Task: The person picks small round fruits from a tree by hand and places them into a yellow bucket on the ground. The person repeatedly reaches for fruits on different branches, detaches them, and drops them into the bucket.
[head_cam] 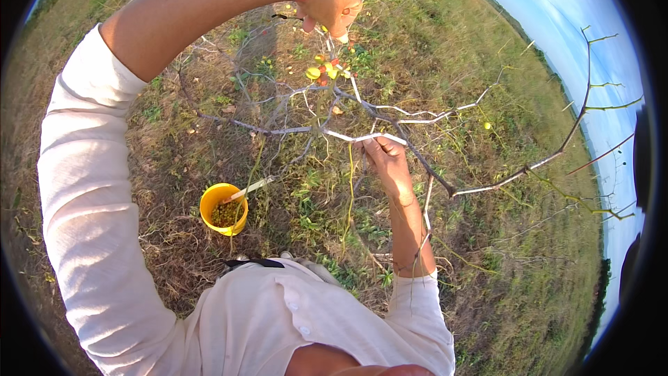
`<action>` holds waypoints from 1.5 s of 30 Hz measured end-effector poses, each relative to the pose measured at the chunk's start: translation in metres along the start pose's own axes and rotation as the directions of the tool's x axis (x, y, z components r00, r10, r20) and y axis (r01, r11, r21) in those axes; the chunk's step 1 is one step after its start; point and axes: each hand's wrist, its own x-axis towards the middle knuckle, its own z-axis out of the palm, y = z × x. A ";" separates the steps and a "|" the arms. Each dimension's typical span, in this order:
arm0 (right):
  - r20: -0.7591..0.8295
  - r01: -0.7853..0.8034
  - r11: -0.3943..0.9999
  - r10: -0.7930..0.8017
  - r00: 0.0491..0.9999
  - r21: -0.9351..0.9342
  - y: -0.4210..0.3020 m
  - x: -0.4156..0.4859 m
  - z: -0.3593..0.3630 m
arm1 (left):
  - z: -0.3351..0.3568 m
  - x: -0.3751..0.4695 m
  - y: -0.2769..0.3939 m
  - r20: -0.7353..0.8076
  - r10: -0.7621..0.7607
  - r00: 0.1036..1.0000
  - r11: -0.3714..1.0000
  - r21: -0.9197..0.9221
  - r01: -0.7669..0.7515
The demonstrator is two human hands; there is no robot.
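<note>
My left hand [334,5], with a red band at the wrist, is curled over the upper end of a bare shrub branch. A small reddish spot shows among its fingers, and what they enclose is hidden. Just below it hangs a cluster of small yellow-green and orange-red fruits [326,69]. My right hand [385,159] pinches a thin, pale, sunlit branch [339,136] between thumb and fingers. On the ground to my left stands a yellow bucket [209,219] holding many small greenish-brown fruits [225,215].
A long, dark branch [522,172] reaches out to the right, with twigs against the sky. Thin twigs hang in front of me and around my right forearm. Near the bucket lies a pale stick-like strip [253,188]. Dry grass and weeds [522,250] cover the ground.
</note>
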 end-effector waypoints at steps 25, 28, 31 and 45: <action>0.020 -0.052 0.999 0.052 0.998 0.000 0.007 -0.005 -0.002 | 0.008 0.003 -0.012 0.227 -0.209 0.951 0.954 -0.165 0.249; 0.003 -0.097 0.995 0.097 0.995 -0.012 0.006 -0.004 0.000 | 0.007 -0.001 -0.010 0.228 -0.220 0.949 0.964 -0.099 0.247; 0.033 -0.050 0.998 0.049 0.998 0.047 0.005 -0.005 0.003 | 0.014 -0.002 -0.008 0.115 -0.208 0.971 0.967 -0.127 0.222; 0.042 -0.068 0.996 0.065 0.997 0.053 -0.007 -0.009 0.008 | 0.010 0.000 0.000 -0.028 -0.195 0.980 0.963 -0.195 0.186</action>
